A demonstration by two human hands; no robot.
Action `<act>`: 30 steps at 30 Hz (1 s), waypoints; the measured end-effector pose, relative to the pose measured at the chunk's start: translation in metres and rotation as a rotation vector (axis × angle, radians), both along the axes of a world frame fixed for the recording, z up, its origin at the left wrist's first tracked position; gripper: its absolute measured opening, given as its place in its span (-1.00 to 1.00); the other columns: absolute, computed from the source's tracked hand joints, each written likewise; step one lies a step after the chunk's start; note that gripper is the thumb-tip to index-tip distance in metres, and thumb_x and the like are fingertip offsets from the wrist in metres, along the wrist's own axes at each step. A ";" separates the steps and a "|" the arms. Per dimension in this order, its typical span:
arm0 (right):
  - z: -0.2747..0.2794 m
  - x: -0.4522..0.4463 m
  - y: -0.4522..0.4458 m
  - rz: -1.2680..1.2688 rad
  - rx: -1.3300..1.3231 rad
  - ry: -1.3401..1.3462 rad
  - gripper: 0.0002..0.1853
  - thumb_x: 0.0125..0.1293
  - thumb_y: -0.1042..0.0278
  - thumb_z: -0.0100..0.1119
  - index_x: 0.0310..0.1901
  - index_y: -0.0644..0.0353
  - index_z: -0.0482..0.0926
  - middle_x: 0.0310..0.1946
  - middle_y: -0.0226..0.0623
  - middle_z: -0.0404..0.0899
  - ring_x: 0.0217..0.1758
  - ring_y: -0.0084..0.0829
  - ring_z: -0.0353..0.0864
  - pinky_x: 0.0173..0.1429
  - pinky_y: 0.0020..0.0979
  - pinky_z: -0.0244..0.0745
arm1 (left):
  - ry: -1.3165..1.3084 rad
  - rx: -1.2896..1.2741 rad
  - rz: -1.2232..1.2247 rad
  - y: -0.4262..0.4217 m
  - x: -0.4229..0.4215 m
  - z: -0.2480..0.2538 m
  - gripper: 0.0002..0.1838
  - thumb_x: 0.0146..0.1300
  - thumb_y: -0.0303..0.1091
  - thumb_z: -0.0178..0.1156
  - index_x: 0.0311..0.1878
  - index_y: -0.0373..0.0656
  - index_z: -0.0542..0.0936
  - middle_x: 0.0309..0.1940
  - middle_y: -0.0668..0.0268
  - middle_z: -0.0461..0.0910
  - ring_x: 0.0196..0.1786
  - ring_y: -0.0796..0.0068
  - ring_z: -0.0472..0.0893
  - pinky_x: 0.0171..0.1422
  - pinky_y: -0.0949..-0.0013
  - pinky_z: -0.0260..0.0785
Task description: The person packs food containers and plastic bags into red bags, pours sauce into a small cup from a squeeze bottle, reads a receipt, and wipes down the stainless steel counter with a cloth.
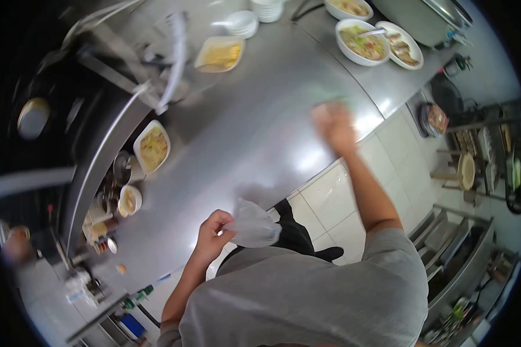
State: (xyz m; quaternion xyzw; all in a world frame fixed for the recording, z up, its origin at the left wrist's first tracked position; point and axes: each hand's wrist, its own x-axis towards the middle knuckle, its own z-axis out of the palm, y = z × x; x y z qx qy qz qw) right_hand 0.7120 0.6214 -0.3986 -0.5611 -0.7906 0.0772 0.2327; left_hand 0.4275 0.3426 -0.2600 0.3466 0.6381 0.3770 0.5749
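My left hand is closed on the gathered edge of a thin, translucent plastic bag, which hangs just in front of my body by the counter edge. My right hand is stretched out over the steel counter. Motion smears its fingers, and I cannot make out whether they hold anything. Beyond it, at the far right of the counter, stand a white bowl of soup with a spoon in it and an oval white plate with pieces of food.
A shallow container of yellow food stands near stacked white dishes at the back. On the left are a rectangular dish of food, a small cup and several jars. Wire racks and a stool stand at the right.
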 end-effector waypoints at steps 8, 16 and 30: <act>-0.018 -0.039 0.001 -0.229 0.114 -0.380 -0.39 0.36 -0.08 -0.10 0.37 0.01 0.21 0.31 0.12 0.19 0.39 0.09 0.12 0.35 0.11 0.06 | 0.153 -0.030 0.000 -0.087 -0.044 0.039 -0.70 0.07 -0.54 0.28 -0.09 -0.12 0.54 -0.47 0.49 0.40 -0.36 0.68 0.40 -0.20 0.55 0.29; 0.028 -0.295 -0.330 0.922 -0.165 -0.377 -0.39 0.27 0.02 0.06 0.33 -0.03 0.21 0.38 0.00 0.02 0.41 0.12 0.02 0.28 0.17 0.20 | 0.225 -0.006 0.437 -0.249 -0.117 0.016 -0.74 0.11 -0.56 0.28 -0.10 -0.16 0.56 -0.43 0.44 0.50 -0.35 0.70 0.47 -0.25 0.59 0.32; 0.028 -0.573 -0.626 1.794 -0.487 -0.143 -0.72 0.08 0.31 0.14 -0.12 0.02 0.62 -0.02 -0.22 0.53 0.12 -0.13 0.42 0.20 -0.09 0.29 | 0.155 -0.017 1.300 -0.555 -0.164 -0.005 -0.83 0.16 -0.51 0.24 -0.17 -0.26 0.54 -0.37 0.37 0.58 -0.34 0.67 0.50 -0.25 0.54 0.36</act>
